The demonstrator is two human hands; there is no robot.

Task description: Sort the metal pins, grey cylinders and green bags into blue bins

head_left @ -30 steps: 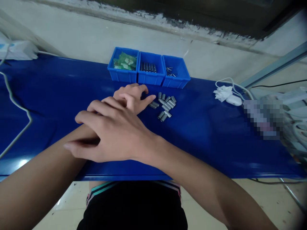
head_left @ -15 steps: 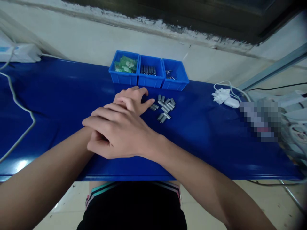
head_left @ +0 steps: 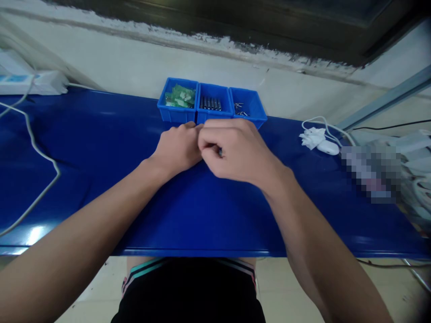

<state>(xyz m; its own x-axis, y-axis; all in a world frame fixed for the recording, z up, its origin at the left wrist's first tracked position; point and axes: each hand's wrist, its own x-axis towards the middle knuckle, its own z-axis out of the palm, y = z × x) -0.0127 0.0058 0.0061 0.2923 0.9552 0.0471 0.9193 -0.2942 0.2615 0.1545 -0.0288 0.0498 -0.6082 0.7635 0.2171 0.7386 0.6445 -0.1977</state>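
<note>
Over the blue table, my left hand [head_left: 178, 146] and my right hand [head_left: 237, 150] meet just in front of the blue bins. The right one has its fingers curled inward, closed, with the back of the hand toward me. Through the gap by its thumb a small greyish metal bit [head_left: 220, 152] shows; whether it is held or lies on the table I cannot tell. My left hand's knuckles face up, and its fingertips are hidden behind the right hand. The metal cylinders seen earlier on the table are covered by my hands.
Three joined bins stand by the wall: one with green packets [head_left: 182, 95], one with a row of metal cylinders [head_left: 210, 104], one with small pins [head_left: 239, 107]. A white cable [head_left: 43, 154] runs along the left. Crumpled tissue [head_left: 312, 137] and a white device [head_left: 328, 147] lie right.
My right hand has moved right and forward from across my left wrist to beside my left hand, and its fingers have curled. The cylinders on the table have become covered.
</note>
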